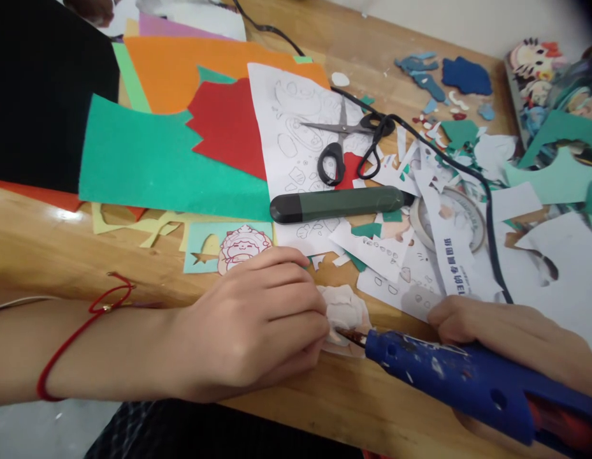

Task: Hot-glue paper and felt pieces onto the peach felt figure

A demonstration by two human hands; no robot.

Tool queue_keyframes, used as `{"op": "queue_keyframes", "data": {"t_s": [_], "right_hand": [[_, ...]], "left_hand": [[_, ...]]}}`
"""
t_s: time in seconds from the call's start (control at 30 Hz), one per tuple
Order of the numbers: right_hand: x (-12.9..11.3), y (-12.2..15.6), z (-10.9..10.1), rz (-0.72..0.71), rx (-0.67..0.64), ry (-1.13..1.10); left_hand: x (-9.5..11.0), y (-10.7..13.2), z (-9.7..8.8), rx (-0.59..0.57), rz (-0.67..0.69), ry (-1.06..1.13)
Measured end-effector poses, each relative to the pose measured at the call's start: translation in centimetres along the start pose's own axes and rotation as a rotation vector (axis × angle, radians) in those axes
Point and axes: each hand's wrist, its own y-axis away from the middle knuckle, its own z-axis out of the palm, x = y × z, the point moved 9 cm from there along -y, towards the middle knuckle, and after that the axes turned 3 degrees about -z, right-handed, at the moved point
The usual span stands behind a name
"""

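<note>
My right hand [510, 331] is wrapped round a blue hot glue gun [448, 376] at the lower right. Its dark metal tip touches, or sits just over, a layered white and pale pink felt cutout [346, 312] on the table. My left hand [257, 312] lies at the cutout's left edge with its fingers curled together; the fingertips and whatever they pinch are hidden. Just beyond it is a small drawn character picture [243, 245] with red lines, partly covered by the hand.
Black-handled scissors [342, 131] and a dark green utility knife [338, 204] lie on a printed pattern sheet [281, 172]. Green felt [166, 166], red felt [233, 127] and orange felt [219, 67] spread leftward. A black cable [489, 217] crosses paper scraps and a tape roll [472, 220].
</note>
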Motion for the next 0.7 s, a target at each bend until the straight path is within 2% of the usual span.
{"op": "queue_keyframes", "data": {"t_s": [0.2,0.4,0.53,0.7], "right_hand": [[0.71,0.69,0.34,0.058,-0.032,-0.004],[0.29,0.44,-0.4,0.067,0.026,0.007],[0.5,0.44,-0.3,0.119,-0.016,0.019],[0.07,0.56,-0.64,0.083,0.0,0.053]], "left_hand": [[-0.01,0.1,0.13,-0.004,0.006,-0.013],[0.11,0.05,0.03,-0.01,0.0,-0.034],[0.11,-0.04,0.06,-0.012,0.005,-0.038],[-0.01,-0.03,0.12,-0.017,-0.002,-0.031]]}}
